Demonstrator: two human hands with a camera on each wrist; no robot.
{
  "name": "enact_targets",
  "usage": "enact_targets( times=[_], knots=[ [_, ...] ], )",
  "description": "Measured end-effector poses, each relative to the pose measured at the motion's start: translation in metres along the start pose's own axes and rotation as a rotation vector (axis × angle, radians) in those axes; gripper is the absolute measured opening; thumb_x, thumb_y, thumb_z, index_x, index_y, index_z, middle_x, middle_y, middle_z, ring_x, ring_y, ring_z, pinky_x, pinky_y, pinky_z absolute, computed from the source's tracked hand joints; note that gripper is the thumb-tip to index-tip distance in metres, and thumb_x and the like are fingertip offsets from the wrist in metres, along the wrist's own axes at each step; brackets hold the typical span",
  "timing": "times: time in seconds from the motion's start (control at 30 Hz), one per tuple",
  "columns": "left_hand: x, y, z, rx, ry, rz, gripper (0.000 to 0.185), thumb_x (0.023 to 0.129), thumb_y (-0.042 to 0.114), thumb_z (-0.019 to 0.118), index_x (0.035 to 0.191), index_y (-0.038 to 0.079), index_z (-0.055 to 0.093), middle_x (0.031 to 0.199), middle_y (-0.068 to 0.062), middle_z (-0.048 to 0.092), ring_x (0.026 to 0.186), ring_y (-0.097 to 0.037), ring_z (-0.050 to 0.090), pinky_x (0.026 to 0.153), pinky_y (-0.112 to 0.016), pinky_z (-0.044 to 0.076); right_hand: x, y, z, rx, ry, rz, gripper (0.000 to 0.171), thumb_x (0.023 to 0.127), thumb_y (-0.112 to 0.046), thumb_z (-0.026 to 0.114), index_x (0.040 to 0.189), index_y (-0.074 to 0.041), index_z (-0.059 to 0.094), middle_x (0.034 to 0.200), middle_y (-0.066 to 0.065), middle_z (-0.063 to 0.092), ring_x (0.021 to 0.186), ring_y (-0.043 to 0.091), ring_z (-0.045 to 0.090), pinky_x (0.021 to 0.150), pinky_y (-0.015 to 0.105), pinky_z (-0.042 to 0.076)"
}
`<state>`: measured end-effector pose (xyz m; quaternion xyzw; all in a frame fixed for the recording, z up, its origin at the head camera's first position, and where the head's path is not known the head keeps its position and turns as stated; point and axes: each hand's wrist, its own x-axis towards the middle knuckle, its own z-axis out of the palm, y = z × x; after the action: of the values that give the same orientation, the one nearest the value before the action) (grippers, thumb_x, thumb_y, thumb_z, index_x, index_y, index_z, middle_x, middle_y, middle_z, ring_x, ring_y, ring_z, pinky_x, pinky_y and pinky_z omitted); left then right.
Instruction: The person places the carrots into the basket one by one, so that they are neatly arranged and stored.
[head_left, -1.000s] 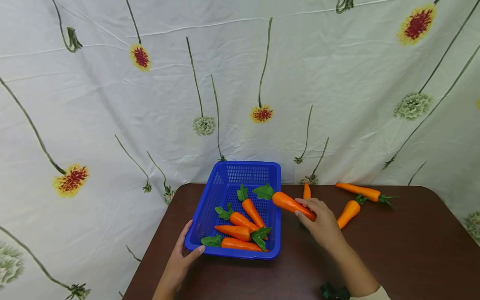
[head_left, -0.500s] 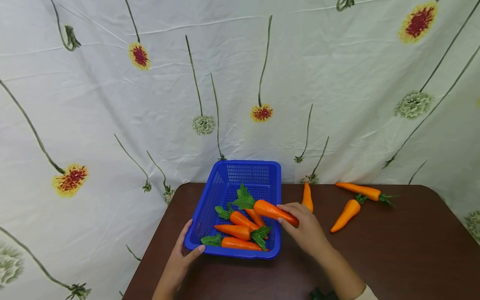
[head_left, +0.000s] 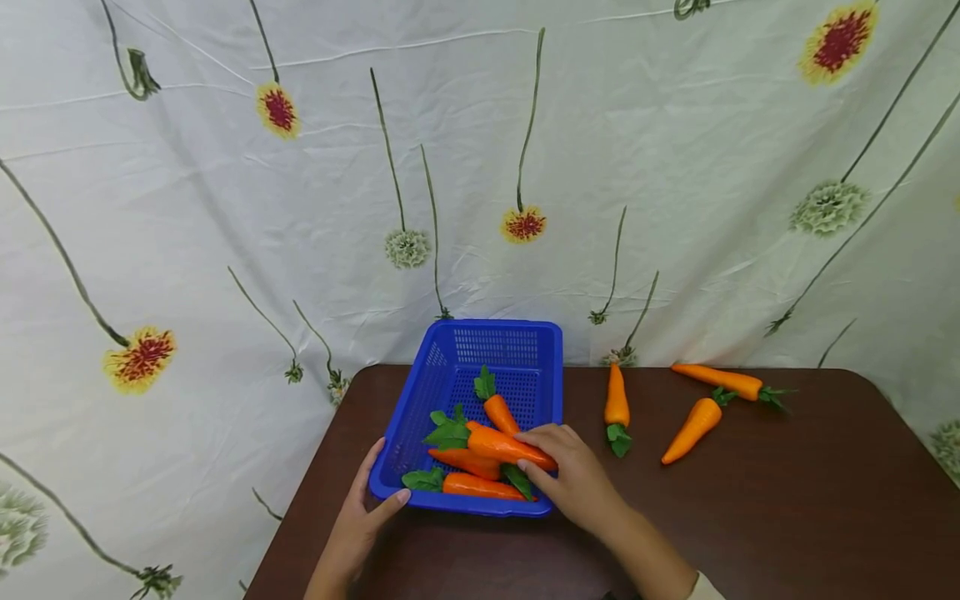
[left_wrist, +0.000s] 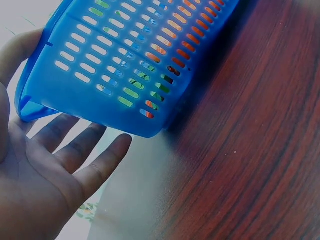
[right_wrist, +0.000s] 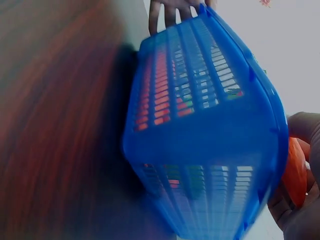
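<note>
My right hand [head_left: 576,477] grips an orange carrot [head_left: 501,446] by its tapered end, low over the near right part of a blue plastic basket [head_left: 558,375]. The carrot's leafy top points left. Beneath and around it lie several more carrots; one carrot [head_left: 480,487] is along the near wall. In the right wrist view, the held carrot [right_wrist: 295,172] shows beyond the basket's rim. My left hand [head_left: 360,521] holds the basket's near left corner, thumb on the front rim. The left wrist view has its fingers spread beside the slotted wall [left_wrist: 50,95].
Three carrots lie on the dark brown table [head_left: 810,483] right of the basket: an upright-lying carrot [head_left: 617,398], a slanted carrot [head_left: 693,432] and a carrot [head_left: 720,381] at the back edge. A white floral cloth [head_left: 465,100] hangs behind the table.
My right hand has carried the carrot left and down, from beside the basket's right rim to low over the carrots inside. The left hand and basket stay put.
</note>
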<state>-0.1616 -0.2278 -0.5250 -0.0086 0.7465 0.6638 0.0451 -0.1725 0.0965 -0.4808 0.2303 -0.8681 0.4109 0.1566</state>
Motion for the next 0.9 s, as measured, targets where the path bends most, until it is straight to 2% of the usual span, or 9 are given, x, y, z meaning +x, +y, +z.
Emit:
enact_targets(
  times=[0.17, 0.3, 0.4, 0.47, 0.7, 0.9],
  knots=[
    [0.0, 0.0, -0.001, 0.004, 0.007, 0.012, 0.08, 0.092, 0.014, 0.063, 0.153, 0.038, 0.017, 0.157, -0.013, 0.027, 0.133, -0.027, 0.042, 0.091, -0.012, 0.045, 0.001, -0.006, 0.012, 0.031, -0.041, -0.041, 0.032, 0.089, -0.028, 0.069, 0.121, -0.024, 0.067, 0.114, -0.014, 0.063, 0.101, 0.005, 0.053, 0.084, 0.028, 0.05],
    [0.0, -0.001, -0.001, 0.012, 0.006, 0.023, 0.08, 0.092, 0.013, 0.063, 0.153, 0.037, 0.017, 0.157, -0.013, 0.026, 0.126, -0.013, 0.048, 0.092, -0.012, 0.045, 0.002, -0.011, 0.019, 0.024, -0.055, -0.079, 0.032, 0.09, -0.029, 0.068, 0.121, -0.022, 0.067, 0.115, -0.013, 0.064, 0.102, 0.005, 0.053, 0.086, 0.029, 0.05],
    [0.001, -0.001, -0.002, 0.018, 0.008, 0.018, 0.079, 0.093, 0.014, 0.063, 0.153, 0.038, 0.017, 0.158, -0.012, 0.026, 0.123, -0.009, 0.049, 0.092, -0.012, 0.045, 0.003, -0.013, 0.022, 0.014, -0.062, -0.088, 0.032, 0.091, -0.03, 0.067, 0.122, -0.021, 0.066, 0.116, -0.013, 0.064, 0.103, 0.005, 0.053, 0.087, 0.029, 0.05],
    [0.001, -0.001, -0.001, 0.028, 0.017, 0.002, 0.079, 0.093, 0.016, 0.063, 0.152, 0.041, 0.018, 0.157, -0.01, 0.027, 0.124, -0.01, 0.049, 0.092, -0.012, 0.044, 0.004, -0.015, 0.023, 0.012, -0.071, -0.083, 0.032, 0.091, -0.03, 0.066, 0.122, -0.021, 0.066, 0.118, -0.013, 0.063, 0.103, 0.006, 0.053, 0.086, 0.029, 0.05],
    [0.002, -0.001, 0.0, 0.052, 0.027, -0.024, 0.078, 0.093, 0.019, 0.064, 0.151, 0.044, 0.017, 0.157, -0.007, 0.026, 0.134, -0.028, 0.041, 0.092, -0.013, 0.044, 0.007, -0.017, 0.023, 0.014, -0.103, -0.05, 0.034, 0.093, -0.033, 0.063, 0.125, -0.02, 0.065, 0.119, -0.012, 0.062, 0.103, 0.007, 0.052, 0.086, 0.03, 0.05],
    [0.002, 0.0, 0.001, 0.053, 0.027, -0.025, 0.079, 0.093, 0.02, 0.064, 0.151, 0.044, 0.017, 0.158, -0.008, 0.025, 0.134, -0.028, 0.04, 0.092, -0.013, 0.043, 0.006, -0.017, 0.023, 0.02, -0.098, -0.053, 0.034, 0.093, -0.032, 0.064, 0.124, -0.02, 0.065, 0.119, -0.013, 0.063, 0.103, 0.007, 0.053, 0.086, 0.03, 0.05]
  ],
)
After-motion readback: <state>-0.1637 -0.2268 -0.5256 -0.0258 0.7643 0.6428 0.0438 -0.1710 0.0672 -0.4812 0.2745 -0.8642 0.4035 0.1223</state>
